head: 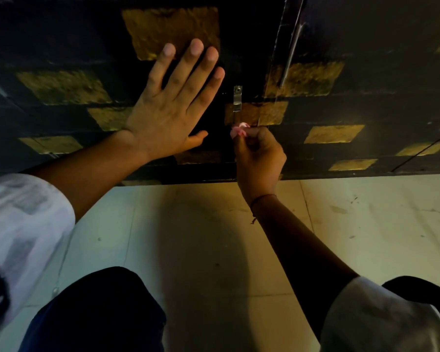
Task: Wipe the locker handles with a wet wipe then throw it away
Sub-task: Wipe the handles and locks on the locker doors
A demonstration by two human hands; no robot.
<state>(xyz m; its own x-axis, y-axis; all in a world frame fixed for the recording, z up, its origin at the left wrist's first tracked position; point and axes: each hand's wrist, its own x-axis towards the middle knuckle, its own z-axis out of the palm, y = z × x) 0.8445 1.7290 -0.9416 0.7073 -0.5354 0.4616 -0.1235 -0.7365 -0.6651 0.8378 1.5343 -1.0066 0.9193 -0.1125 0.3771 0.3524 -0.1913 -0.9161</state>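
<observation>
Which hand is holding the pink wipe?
The right hand. Its fingers pinch the crumpled pink wipe just below the metal handle. The left hand lies flat and open on the door.

Floor: pale square tiles (366, 224) with thin grout lines, scuffed and marked with small dark specks.
Shadow: a broad dark patch (214, 224) lies across the tiles in the centre.
Rear surface: dark, near-black panelling (61, 34) meets the floor along a straight edge.
Pattern: dull gold rectangular patches (170, 29) are scattered over the panelling at staggered heights.
Light: dim and warm overall; the floor is brightest at the right side.
</observation>
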